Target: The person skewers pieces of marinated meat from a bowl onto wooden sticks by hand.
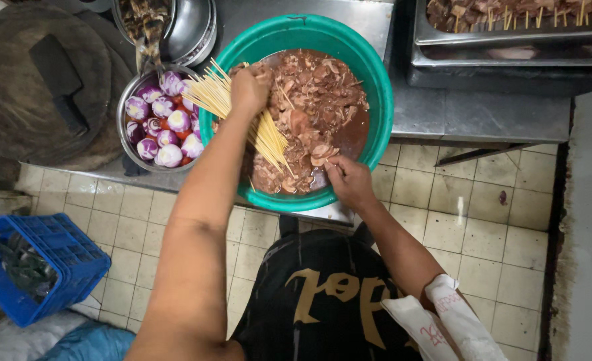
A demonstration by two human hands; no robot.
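Head view of a person at a steel counter [443, 113]. The left hand [249, 87] was closed in a fist around a bundle of bamboo skewers [242, 110], which fanned out on both sides of the grip, over the left rim of a green plastic basin [376, 87]. The basin held pieces of marinated meat [316, 100] in reddish-brown sauce. The right hand [348, 180] lay at the near edge of the basin, fingers curled and pinching a piece of the meat; whether it also held a skewer could not be told. Just left of the basin stood a metal bowl [123, 107] of purple-and-white halved onions [166, 124]. A tray of finished skewers [510, 17] sat at upper right, and a blue crate [62, 254] stood on the tiled floor [483, 227].
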